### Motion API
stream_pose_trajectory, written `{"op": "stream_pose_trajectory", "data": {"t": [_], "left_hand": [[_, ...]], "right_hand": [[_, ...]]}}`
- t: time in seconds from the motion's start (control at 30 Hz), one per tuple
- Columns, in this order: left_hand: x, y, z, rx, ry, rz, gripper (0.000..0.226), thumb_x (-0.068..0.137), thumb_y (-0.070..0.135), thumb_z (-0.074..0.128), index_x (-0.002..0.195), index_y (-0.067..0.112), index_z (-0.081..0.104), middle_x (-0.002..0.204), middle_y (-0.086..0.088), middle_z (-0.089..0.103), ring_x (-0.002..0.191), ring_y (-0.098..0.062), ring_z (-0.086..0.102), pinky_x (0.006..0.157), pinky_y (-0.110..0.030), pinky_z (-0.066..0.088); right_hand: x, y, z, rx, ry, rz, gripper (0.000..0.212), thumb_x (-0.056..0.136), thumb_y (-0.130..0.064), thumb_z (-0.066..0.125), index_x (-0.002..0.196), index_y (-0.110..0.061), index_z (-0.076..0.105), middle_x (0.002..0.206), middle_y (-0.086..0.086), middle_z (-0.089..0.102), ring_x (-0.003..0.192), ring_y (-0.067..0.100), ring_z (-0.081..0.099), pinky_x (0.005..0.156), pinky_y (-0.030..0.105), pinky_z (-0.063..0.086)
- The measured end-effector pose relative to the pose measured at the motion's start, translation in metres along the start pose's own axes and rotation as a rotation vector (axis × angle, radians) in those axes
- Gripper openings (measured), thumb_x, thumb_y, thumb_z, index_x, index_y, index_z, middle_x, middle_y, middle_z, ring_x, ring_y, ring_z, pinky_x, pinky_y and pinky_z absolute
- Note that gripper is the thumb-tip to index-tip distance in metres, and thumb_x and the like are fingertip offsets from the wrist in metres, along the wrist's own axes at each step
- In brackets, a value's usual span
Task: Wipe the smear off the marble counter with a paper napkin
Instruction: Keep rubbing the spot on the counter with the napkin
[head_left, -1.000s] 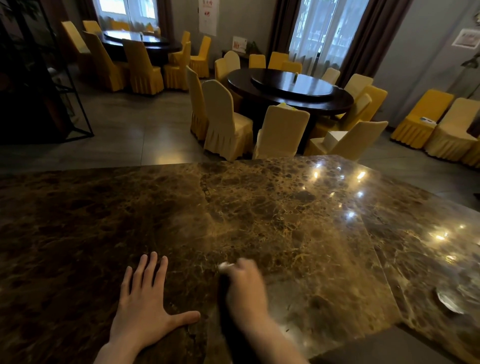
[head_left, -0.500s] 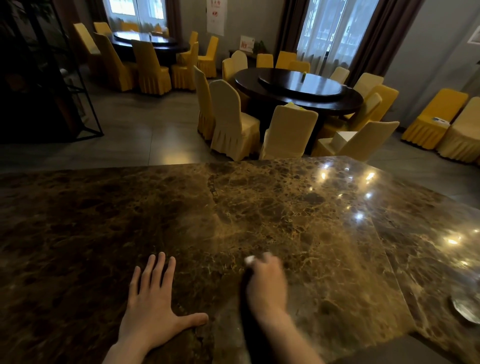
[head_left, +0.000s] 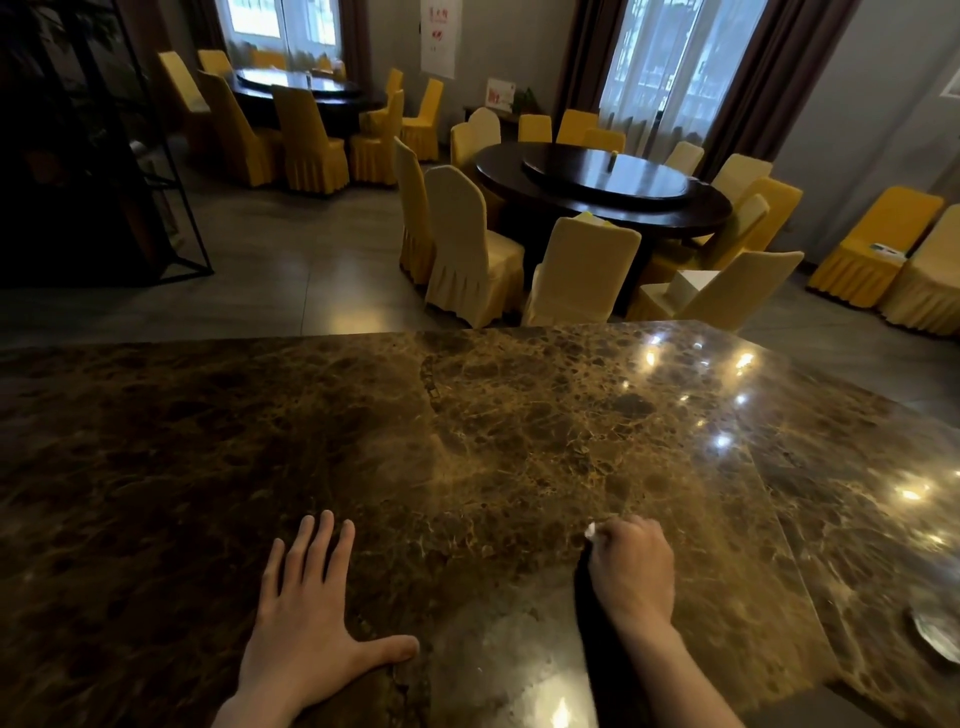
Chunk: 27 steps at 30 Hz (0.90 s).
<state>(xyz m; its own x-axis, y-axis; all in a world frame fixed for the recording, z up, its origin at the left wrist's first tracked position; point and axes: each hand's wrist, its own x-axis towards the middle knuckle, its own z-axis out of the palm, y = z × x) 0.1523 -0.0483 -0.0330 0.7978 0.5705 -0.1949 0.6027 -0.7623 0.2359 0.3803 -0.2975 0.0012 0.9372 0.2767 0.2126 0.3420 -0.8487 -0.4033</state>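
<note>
Lower centre of frame: left hand (head_left: 306, 618) lies flat on the marble counter (head_left: 467, 441), palm down, fingers spread wide, thumb out to the right, holding nothing. Right of it, well apart, right hand (head_left: 631, 566) is curled into a fist pressed on the stone, clutching a paper napkin (head_left: 590, 530) (only a small white scrap pokes out at the fist's upper left). Smear: cannot pick it out from the marble pattern and glare. Upper half: round dark table (head_left: 602, 189) ringed by yellow-covered chairs (head_left: 467, 244).
</note>
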Motion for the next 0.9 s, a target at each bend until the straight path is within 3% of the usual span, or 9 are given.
{"op": "stream_pose_trajectory", "data": {"t": [0.17, 0.3, 0.4, 0.53, 0.73, 0.9], "left_hand": [[0.000, 0.000, -0.001, 0.000, 0.001, 0.003, 0.156, 0.039, 0.119, 0.022, 0.154, 0.027, -0.029, 0.165, 0.004, -0.035, 0.149, -0.017, -0.039, 0.128, -0.051, -0.018], [0.001, -0.001, 0.000, 0.008, -0.015, -0.002, 0.156, 0.038, 0.119, 0.021, 0.152, 0.028, -0.032, 0.165, 0.004, -0.036, 0.149, -0.017, -0.039, 0.128, -0.050, -0.017], [0.001, -0.001, 0.001, -0.004, 0.011, 0.004, 0.156, 0.038, 0.119, 0.022, 0.153, 0.028, -0.030, 0.166, 0.004, -0.034, 0.149, -0.017, -0.039, 0.129, -0.051, -0.016], [0.001, -0.002, 0.002, 0.002, 0.030, 0.002, 0.156, 0.038, 0.119, 0.021, 0.154, 0.028, -0.029, 0.165, 0.005, -0.035, 0.149, -0.016, -0.040, 0.129, -0.050, -0.016], [0.000, -0.002, 0.002, -0.011, 0.055, 0.013, 0.155, 0.040, 0.119, 0.022, 0.157, 0.028, -0.024, 0.168, 0.003, -0.030, 0.151, -0.016, -0.036, 0.130, -0.051, -0.013], [-0.004, 0.001, -0.003, -0.009, 0.037, 0.022, 0.156, 0.042, 0.118, 0.022, 0.161, 0.025, -0.016, 0.170, 0.000, -0.025, 0.153, -0.019, -0.031, 0.130, -0.053, -0.011]], "right_hand": [[-0.048, -0.083, 0.029, 0.150, -0.080, -0.264, 0.014, 0.093, -0.019, 0.064, 0.084, -0.023, 0.074, 0.085, -0.011, 0.066, 0.083, 0.005, 0.046, 0.072, 0.016, 0.036], [-0.067, -0.100, 0.038, 0.164, -0.276, -0.525, 0.025, 0.085, -0.003, 0.065, 0.097, -0.022, 0.076, 0.094, -0.010, 0.071, 0.088, 0.009, 0.051, 0.070, 0.022, 0.048], [-0.042, -0.067, 0.018, 0.180, -0.226, -0.384, 0.029, 0.078, 0.000, 0.075, 0.091, -0.024, 0.078, 0.091, -0.006, 0.073, 0.086, 0.011, 0.059, 0.074, 0.028, 0.052], [-0.002, -0.010, -0.003, 0.129, -0.114, -0.089, 0.035, 0.075, 0.007, 0.068, 0.084, -0.024, 0.080, 0.082, 0.001, 0.072, 0.082, 0.021, 0.063, 0.071, 0.034, 0.050], [-0.033, -0.015, -0.002, 0.117, -0.131, -0.177, 0.035, 0.073, 0.009, 0.070, 0.082, -0.024, 0.078, 0.078, -0.008, 0.070, 0.077, 0.010, 0.059, 0.063, 0.019, 0.042], [-0.074, -0.035, -0.021, 0.466, -0.318, -0.189, 0.027, 0.081, -0.002, 0.078, 0.087, -0.028, 0.079, 0.081, -0.018, 0.074, 0.082, -0.003, 0.067, 0.075, 0.020, 0.057]]}}
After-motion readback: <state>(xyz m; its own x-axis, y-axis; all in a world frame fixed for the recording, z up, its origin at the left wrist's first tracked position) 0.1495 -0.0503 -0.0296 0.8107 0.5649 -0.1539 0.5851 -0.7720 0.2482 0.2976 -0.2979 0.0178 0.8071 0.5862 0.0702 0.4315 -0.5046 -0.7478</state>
